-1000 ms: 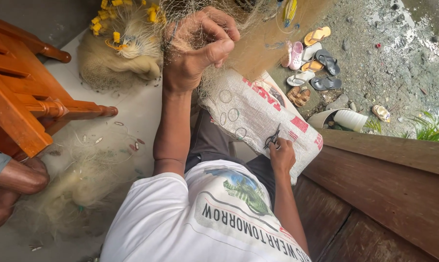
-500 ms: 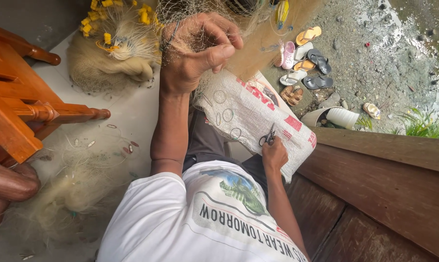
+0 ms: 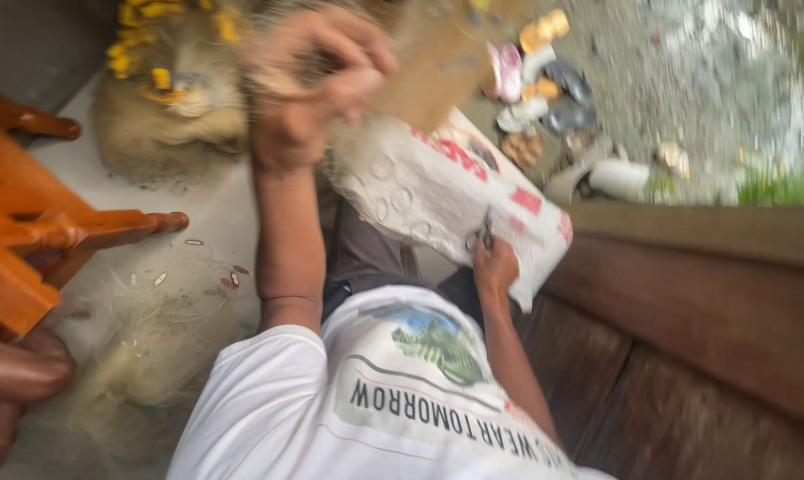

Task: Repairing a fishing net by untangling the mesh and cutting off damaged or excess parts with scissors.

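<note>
The left hand is raised and clenched on a bunch of fine fishing net, seemingly to pull it taut. A white printed sack with red patches lies across the lap beneath. Lower down, the right hand is closed around small scissors, resting on that sack.

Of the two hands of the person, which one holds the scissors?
The right hand, low by the white printed sack, holds the small scissors. The left hand is raised high and grips fine netting instead.
</note>
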